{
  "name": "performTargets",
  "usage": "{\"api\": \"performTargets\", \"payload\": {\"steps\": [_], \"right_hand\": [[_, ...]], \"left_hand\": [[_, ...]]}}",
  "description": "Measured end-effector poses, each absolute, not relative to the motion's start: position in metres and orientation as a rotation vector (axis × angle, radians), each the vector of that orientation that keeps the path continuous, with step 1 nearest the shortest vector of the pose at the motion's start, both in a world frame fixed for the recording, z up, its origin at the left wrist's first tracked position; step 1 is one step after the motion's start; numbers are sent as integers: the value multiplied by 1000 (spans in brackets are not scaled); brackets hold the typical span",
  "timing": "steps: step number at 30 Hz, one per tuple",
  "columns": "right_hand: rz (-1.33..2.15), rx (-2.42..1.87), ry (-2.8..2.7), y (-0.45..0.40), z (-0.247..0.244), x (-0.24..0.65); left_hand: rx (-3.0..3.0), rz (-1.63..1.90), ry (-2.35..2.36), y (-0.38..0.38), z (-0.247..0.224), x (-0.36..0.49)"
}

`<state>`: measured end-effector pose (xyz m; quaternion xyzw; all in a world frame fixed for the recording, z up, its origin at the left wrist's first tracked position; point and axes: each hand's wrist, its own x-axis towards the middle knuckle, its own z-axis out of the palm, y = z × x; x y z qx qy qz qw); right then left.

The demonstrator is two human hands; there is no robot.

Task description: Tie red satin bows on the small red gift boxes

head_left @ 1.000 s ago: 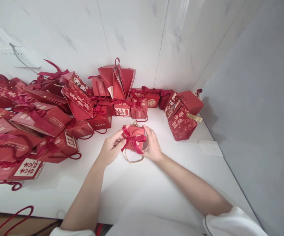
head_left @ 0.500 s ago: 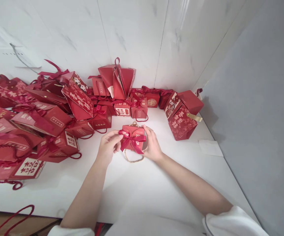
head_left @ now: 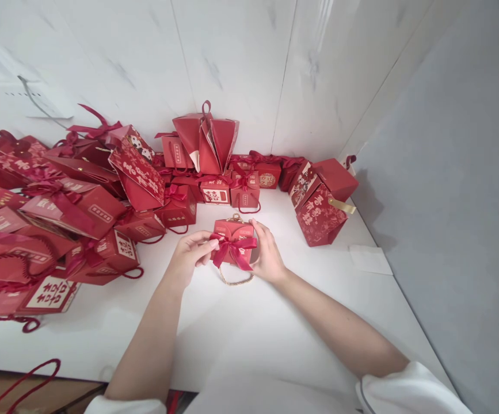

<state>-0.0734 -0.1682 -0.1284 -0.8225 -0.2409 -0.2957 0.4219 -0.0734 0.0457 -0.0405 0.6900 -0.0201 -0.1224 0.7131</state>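
Observation:
A small red gift box [head_left: 232, 228] stands on the white table, with a gold cord handle [head_left: 237, 283] hanging at its near side. Across its top lies a dark red ribbon bow [head_left: 235, 245]. My left hand [head_left: 191, 256] pinches the bow's left loop between thumb and fingers. On the other side, my right hand [head_left: 268, 253] grips the box's right side, fingers at the far corner and thumb near the front; part of the thumb is hidden.
Many red gift boxes [head_left: 80, 207] with ribbons are piled on the left. A pleated red box [head_left: 206, 141] stands on a row by the wall. To the right are a larger red box [head_left: 318, 207] and a white paper [head_left: 370, 259]. A grey panel [head_left: 456, 201] borders the table's right.
My left hand has shifted slightly down on the bow, and the left loop now lies lower and straighter. My right hand and the box have stayed in place.

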Motion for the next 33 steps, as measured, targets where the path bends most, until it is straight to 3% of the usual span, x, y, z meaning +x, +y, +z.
{"api": "performTargets", "payload": {"steps": [11, 17, 22, 33], "right_hand": [[-712, -2054, -593, -168, -132, -72], [-691, -2069, -563, -169, -133, -72], [-693, -2057, -570, -170, -133, -72], [-702, -2022, -644, -168, -132, -72]], "left_hand": [[1573, -169, -104, 45, -43, -74], [2063, 242, -282, 38, -51, -76], [2074, 591, -423, 41, -51, -74], [2241, 966, -773, 42, -48, -70]]}}
